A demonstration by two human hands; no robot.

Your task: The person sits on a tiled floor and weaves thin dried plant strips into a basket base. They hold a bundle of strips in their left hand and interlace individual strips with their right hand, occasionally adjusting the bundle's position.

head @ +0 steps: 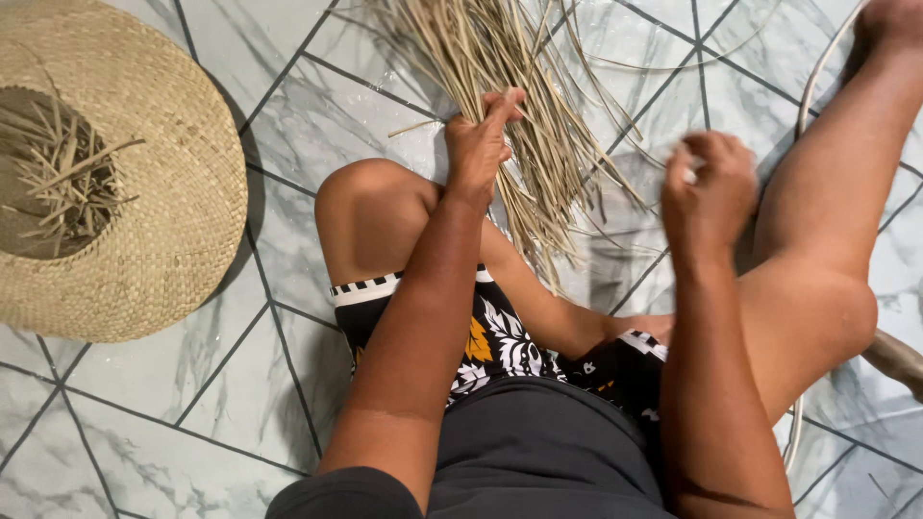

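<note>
Far left: woven straw hat (144,192) lying crown-down on the marble-patterned tile floor (240,384), loose straw ends sticking up inside the crown. Well apart from both hands.

Centre: left hand (481,144) clenching around a bundle of dry straw strips (538,115), gripping it at mid-length, thumb pointing up. Bundle fanning out above the grip toward the top edge, narrowing below it and trailing down between the bent knees. Left forearm crossing over the left knee.

Right of centre: right hand (710,183) hovering just beside the bundle, fingers curling inward, motion-blurred; closing on a strand or on nothing — cannot tell. A few stray strips lying on the tiles near it.

Far right: thin curved cane (806,86) running along the floor under the right leg.
</note>
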